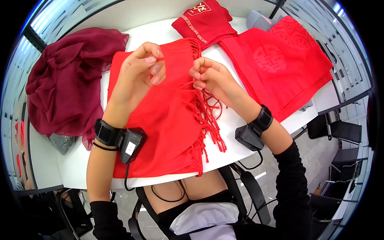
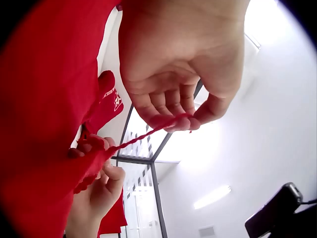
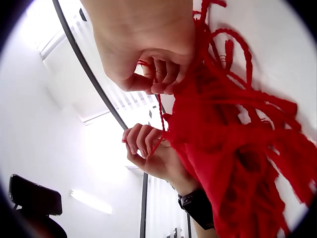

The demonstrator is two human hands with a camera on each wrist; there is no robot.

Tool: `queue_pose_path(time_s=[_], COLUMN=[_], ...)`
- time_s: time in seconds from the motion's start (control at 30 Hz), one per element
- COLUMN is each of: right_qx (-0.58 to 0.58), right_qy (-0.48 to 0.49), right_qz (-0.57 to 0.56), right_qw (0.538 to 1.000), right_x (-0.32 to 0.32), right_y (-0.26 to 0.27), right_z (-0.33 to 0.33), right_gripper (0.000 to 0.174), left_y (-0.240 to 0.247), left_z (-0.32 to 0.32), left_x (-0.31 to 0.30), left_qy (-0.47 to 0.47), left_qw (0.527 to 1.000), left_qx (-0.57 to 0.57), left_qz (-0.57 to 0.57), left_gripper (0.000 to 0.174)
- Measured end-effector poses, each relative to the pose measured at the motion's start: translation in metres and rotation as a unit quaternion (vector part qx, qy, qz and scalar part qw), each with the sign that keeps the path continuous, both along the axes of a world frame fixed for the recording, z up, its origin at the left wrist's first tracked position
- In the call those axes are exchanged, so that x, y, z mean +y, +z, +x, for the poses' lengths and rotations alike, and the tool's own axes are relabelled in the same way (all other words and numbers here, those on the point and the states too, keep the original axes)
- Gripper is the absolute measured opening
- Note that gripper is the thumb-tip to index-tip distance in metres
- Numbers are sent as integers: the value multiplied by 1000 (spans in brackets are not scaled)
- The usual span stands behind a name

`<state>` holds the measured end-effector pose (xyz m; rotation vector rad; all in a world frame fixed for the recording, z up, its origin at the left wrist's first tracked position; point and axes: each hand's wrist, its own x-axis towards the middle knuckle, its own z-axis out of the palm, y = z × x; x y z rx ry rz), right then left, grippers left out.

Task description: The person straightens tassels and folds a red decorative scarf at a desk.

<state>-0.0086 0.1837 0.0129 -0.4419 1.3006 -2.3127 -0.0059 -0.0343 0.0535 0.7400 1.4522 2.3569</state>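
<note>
A red scarf (image 1: 156, 128) lies spread over the table, its twisted fringe (image 1: 210, 132) hanging loose along the right side. Above the scarf, my left hand (image 1: 138, 74) pinches the end of a thin red fringe strand (image 2: 143, 136) between thumb and fingertips. In the left wrist view that strand runs taut down to the scarf's edge, beside my right hand (image 2: 96, 188). My right hand (image 1: 218, 80) is at the fringed edge, thumb and fingers curled together. The right wrist view shows a thin twisted strand (image 3: 161, 111) pinched in its fingertips.
A sheer maroon scarf (image 1: 68, 80) is heaped at the left, over a dark plastic bag (image 1: 64, 142). Behind lies a red cloth bag (image 1: 206, 22) with gold print. A red cloth with a round emblem (image 1: 276, 60) covers the right side. Low partitions edge the white table (image 1: 230, 124).
</note>
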Motion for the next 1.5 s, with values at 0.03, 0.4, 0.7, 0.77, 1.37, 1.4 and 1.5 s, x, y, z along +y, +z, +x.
queue_pose_path(time_s=[0.03,0.4,0.7,0.77,1.37,1.4,1.5], right_qx=[-6,112,349,394,217,222,209], right_qy=[5,68,0,86,132,110,39], right_qz=[-12,-159,340,356,303,317,342], right_qw=[1000,979,873,843,919,916,915], right_x=[1,44,30,29,52,52,55], right_y=[0,25,27,20,28,26,22], right_z=[-1,-11,0,-1,-12,-15,-20], right_gripper=[15,31,23,25,14,15,20], left_y=[1,14,3,5,17,14,11], left_z=[0,6,11,13,108,115,133], left_x=[-1,-2,4,5,38,41,56], left_qy=[4,-70,-153,-180,-179,-176,-214], left_qw=[1000,987,834,831,640,644,637], left_qx=[7,34,183,236,411,428,483], left_qz=[2,-139,-498,-471,-624,-609,-561], left_gripper=[9,10,24,29,49,50,56])
